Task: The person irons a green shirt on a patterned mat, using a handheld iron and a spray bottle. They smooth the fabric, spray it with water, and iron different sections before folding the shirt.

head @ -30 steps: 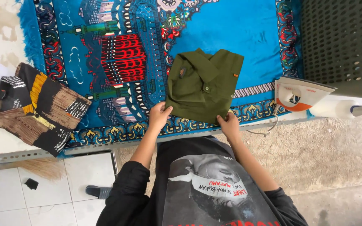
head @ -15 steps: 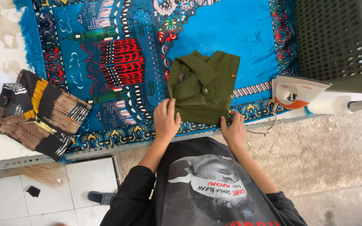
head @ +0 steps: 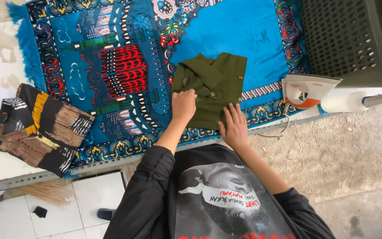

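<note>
The olive-green shirt (head: pixel 213 88) lay folded, collar up, on the blue patterned rug (head: pixel 244 31). The left hand (head: pixel 183 105) pressed it, fingers together; the right hand (head: pixel 234 126) rested flat, fingers spread.

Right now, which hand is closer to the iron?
Right. The right hand lies flat on the green shirt, just left of the iron; the left hand presses the shirt farther away.

Patterned folded shirt (head: pixel 38 126) left; iron (head: pixel 306 90), dark basket (head: pixel 345 42) right.
</note>
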